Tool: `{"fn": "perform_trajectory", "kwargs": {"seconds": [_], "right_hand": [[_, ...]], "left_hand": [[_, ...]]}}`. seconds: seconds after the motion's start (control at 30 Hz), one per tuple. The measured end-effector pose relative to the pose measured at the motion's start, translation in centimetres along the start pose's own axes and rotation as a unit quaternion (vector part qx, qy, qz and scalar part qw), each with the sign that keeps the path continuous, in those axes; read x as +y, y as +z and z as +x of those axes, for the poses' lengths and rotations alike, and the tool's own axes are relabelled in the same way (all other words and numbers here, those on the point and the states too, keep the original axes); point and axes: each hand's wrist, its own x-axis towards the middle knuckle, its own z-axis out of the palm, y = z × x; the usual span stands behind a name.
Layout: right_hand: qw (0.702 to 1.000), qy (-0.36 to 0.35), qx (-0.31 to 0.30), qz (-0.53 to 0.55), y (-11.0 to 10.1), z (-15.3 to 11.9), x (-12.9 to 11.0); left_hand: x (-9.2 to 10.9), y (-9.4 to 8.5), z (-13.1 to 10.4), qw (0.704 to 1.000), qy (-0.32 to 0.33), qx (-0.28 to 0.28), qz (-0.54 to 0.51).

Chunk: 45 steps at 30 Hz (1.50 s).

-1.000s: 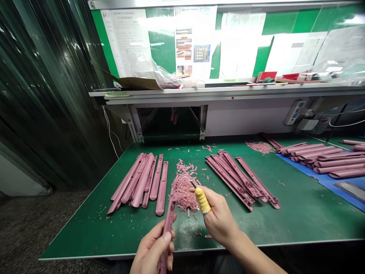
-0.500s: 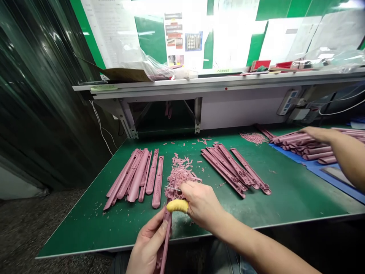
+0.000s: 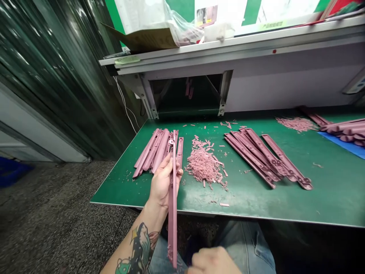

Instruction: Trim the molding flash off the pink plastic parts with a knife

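Observation:
My left hand (image 3: 162, 184) is wrapped around a long, narrow pink plastic part (image 3: 172, 217), held nearly upright across the table's front edge. Its lower end hangs over my lap. Down there my right hand (image 3: 214, 261) is curled closed, blurred and cut off by the frame's bottom. The thin knife blade that showed in it half a second ago is hidden now. Behind the held part lies a group of similar pink parts (image 3: 155, 154). A heap of pink shavings (image 3: 203, 165) is to its right, and further right is another group of pink parts (image 3: 256, 160).
The green tabletop (image 3: 245, 201) carries scattered scraps. More pink parts (image 3: 349, 129) lie on a blue sheet (image 3: 342, 144) at the far right, near a small pile of pink pieces (image 3: 296, 123). A shelf (image 3: 251, 45) runs across the back, holding cardboard (image 3: 151, 40) and plastic bags.
The view has swung left and down. Both hands have left the shavings heap: the left has lifted the part, the right has dropped to its lower end. Another person's arm is out of view.

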Motion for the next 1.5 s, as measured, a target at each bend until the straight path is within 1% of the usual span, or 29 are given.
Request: {"fn": "perform_trajectory", "kwargs": {"seconds": [0.07, 0.1, 0.17, 0.2, 0.27, 0.37, 0.47, 0.63, 0.77, 0.93, 1.03, 1.2, 1.33, 1.37, 1.43, 1.5], "right_hand": [[0.995, 0.045, -0.014, 0.085, -2.9, 1.2, 1.5], [0.989, 0.084, -0.004, 0.119, -4.6, 2.1, 2.3], [0.977, 0.150, 0.035, 0.150, -7.6, 4.3, 3.5], [0.971, 0.171, 0.061, 0.154, -8.6, 5.4, 3.9], [0.965, 0.190, 0.111, 0.146, -9.7, 7.4, 4.3], [0.959, 0.199, 0.174, 0.100, -9.6, 9.5, 4.5], [0.957, 0.200, 0.198, 0.077, -9.1, 10.2, 4.5], [0.959, 0.183, 0.201, 0.079, -9.1, 9.9, 4.2], [0.962, 0.176, 0.187, 0.090, -9.0, 9.8, 4.1], [0.966, 0.155, 0.200, 0.053, -8.8, 9.6, 4.1], [0.972, 0.142, 0.188, 0.011, -8.8, 9.3, 4.2], [0.967, 0.163, 0.178, -0.078, -9.3, 9.0, 4.5], [0.970, 0.154, 0.145, -0.124, -9.8, 9.1, 4.7], [0.971, 0.154, 0.132, -0.123, -10.0, 9.0, 4.6], [0.979, 0.156, 0.102, -0.086, -10.5, 8.8, 4.2], [0.983, 0.166, 0.077, -0.016, -10.9, 8.2, 3.6]], "left_hand": [[0.2, -0.2, -0.4, 1.000, -0.011, 0.004, 0.006], [0.2, -0.3, -0.9, 1.000, -0.020, 0.004, 0.014], [-0.1, -0.6, -2.3, 0.999, -0.037, 0.001, 0.031], [-0.3, -0.8, -3.1, 0.998, -0.047, -0.005, 0.041], [-1.0, -1.0, -4.6, 0.996, -0.072, -0.023, 0.058], [-1.9, -1.1, -6.2, 0.992, -0.092, -0.053, 0.067], [-2.2, -0.9, -6.9, 0.992, -0.087, -0.063, 0.062], [-2.4, -1.2, -7.2, 0.993, -0.088, -0.066, 0.052], [-2.6, -1.6, -7.2, 0.992, -0.084, -0.079, 0.052], [-2.6, -1.8, -7.4, 0.991, -0.096, -0.076, 0.052], [-2.5, -1.9, -7.4, 0.991, -0.099, -0.067, 0.055], [-2.4, -2.5, -7.4, 0.990, -0.101, -0.063, 0.081], [-2.1, -2.6, -7.7, 0.986, -0.105, -0.071, 0.110], [-1.9, -2.5, -7.7, 0.985, -0.105, -0.074, 0.115], [-1.4, -2.0, -7.6, 0.986, -0.099, -0.069, 0.115], [-0.6, -1.4, -7.1, 0.989, -0.092, -0.042, 0.109]]}}
